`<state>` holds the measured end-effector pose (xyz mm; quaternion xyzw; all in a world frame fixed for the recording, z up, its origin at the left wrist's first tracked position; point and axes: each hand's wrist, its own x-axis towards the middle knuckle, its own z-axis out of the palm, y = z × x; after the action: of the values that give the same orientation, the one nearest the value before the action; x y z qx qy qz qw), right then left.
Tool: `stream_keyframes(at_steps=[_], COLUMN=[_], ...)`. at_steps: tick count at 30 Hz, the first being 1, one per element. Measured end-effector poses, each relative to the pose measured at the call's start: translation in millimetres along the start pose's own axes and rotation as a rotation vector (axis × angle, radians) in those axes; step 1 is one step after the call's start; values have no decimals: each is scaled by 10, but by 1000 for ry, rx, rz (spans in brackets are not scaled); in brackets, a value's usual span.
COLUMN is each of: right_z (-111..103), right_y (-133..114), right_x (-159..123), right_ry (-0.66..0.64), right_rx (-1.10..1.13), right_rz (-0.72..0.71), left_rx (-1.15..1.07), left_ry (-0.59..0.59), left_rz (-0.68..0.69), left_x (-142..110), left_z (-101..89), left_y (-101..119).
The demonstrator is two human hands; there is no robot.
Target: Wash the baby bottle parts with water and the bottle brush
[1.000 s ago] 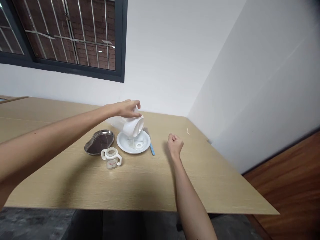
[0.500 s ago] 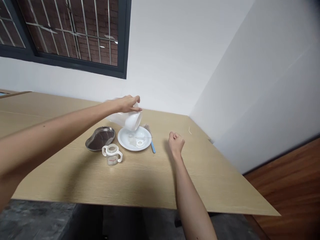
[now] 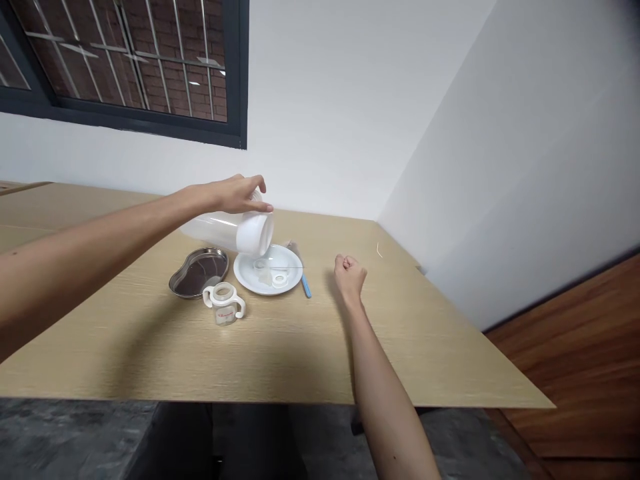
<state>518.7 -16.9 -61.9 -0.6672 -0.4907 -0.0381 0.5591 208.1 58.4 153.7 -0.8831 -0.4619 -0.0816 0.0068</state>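
Note:
My left hand point(image 3: 239, 195) grips a translucent plastic pitcher point(image 3: 215, 229) by its upper side. The pitcher lies tipped nearly on its side, its white end point(image 3: 256, 235) over the far left rim of a white plate point(image 3: 241, 283). On the plate are a white ring point(image 3: 279, 279), a clear soft piece and a thin straight rod. My right hand point(image 3: 350, 273) rests on the table as a closed fist, with nothing showing in it. Nearer me stands a lidless baby cup point(image 3: 225, 312) with two white handles and red print.
A kidney-shaped metal tray point(image 3: 197, 275) sits left of the plate. A blue-handled brush point(image 3: 306, 287) lies at the plate's right side. Further right is a thin bent white strip point(image 3: 379, 250). The wooden table point(image 3: 300, 353) meets walls behind and at the right.
My left hand has drawn the pitcher slightly left, and more of its body and white end shows. My right fist stays in place. The view has shifted slightly.

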Motion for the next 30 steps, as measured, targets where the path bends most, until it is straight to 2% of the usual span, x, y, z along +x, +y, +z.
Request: stream_keyframes(at_steps=[7, 11, 16, 23, 26, 30], right_z=[-14, -18, -17, -12, -1, 3], right_y=[-24, -23, -15, -30, -16, -5], right_x=[-7, -8, -6, -5, 0, -4], right_ry=[3, 15, 18, 5, -8, -13], right_rx=[-7, -9, 1, 3, -4, -14], right_rz=[0, -12, -30, -17, -9, -7], left_rx=[-47, -2, 72, 77, 60, 1], left_ry=[99, 150, 91, 28, 30, 31], left_rz=[134, 226, 161, -28, -9, 38], left_x=[51, 153, 217, 33, -49, -72], left_z=[68, 139, 210, 130, 65, 58], left_y=[343, 435, 356, 92, 114, 293])
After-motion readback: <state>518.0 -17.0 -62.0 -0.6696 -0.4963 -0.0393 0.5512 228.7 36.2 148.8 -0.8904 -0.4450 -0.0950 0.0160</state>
